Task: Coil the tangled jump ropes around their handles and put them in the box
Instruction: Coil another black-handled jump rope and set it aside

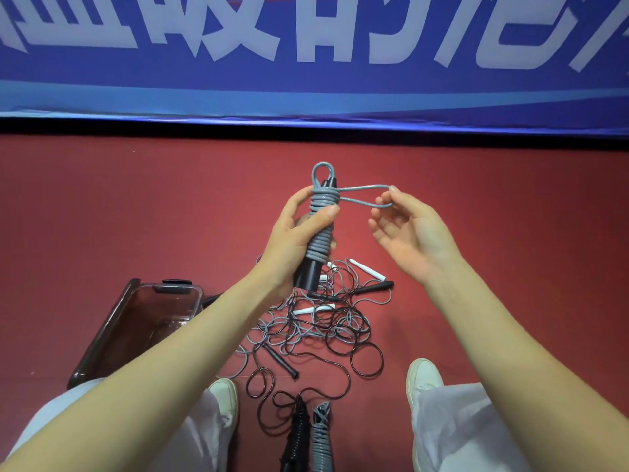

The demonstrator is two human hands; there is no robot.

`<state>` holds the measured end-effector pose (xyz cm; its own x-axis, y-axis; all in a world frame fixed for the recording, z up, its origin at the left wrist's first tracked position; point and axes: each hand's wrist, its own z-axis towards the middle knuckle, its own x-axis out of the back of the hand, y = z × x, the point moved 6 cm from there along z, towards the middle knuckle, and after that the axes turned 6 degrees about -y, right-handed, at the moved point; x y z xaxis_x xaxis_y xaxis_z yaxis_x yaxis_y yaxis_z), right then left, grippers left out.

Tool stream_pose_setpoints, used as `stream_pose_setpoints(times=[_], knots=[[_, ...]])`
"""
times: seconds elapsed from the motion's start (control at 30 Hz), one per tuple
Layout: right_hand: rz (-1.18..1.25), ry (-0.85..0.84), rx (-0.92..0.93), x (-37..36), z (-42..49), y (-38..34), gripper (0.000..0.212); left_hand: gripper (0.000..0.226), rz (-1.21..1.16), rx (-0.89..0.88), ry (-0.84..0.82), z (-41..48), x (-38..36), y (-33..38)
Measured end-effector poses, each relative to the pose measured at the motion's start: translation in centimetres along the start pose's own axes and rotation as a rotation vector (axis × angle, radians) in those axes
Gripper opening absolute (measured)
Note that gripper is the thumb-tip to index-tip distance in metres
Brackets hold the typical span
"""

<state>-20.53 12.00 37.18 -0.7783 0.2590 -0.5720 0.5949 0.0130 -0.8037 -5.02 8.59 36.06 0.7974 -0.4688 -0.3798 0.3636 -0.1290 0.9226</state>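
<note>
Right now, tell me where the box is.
Head view, lower left: the box sits on the red floor, left of the tangled ropes.

I have one view only, from the head. It looks forward and down, close on the left hand (292, 240) and right hand (408, 233), red floor (510, 216) below, blue banner (306, 93) ahead.

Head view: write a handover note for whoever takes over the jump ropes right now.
Left hand grips the handles wrapped in grey rope.
Right hand pinches its loose loop, not yet tucked.
Done: two coiled ropes lie on the floor, unboxed.
Left: secure this loop, untangle and coil the pile, put all bundles in the box.
</note>
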Motion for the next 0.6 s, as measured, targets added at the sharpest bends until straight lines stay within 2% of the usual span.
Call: stream_pose_setpoints(times=[0.1,0.23,0.3,0.43,0.6], knots=[[0.217,0.04,-0.149,0.8,0.3,0.7,0.017,0.042,-0.042,-0.034,-0.011,-0.2,0.0,-0.1],[0.317,0.009,-0.103,1.3,0.9,0.0,0.027,0.05,-0.122,-0.029,-0.039,0.0,-0.3,-0.2],[0.218,-0.072,-0.068,0.5,0.4,-0.4,0.025,0.047,-0.096,-0.003,0.021,0.3,0.5,-0.3],[-0.287,-0.23,0.126,-1.5,-0.6,-0.5,0.017,0.034,0.069,0.065,0.086,0.6,1.7,-0.8],[-0.553,-0.206,0.324,-1.8,-0.9,-1.3,0.017,0.039,0.193,0.089,-0.013,0.1,0.5,-1.7]])
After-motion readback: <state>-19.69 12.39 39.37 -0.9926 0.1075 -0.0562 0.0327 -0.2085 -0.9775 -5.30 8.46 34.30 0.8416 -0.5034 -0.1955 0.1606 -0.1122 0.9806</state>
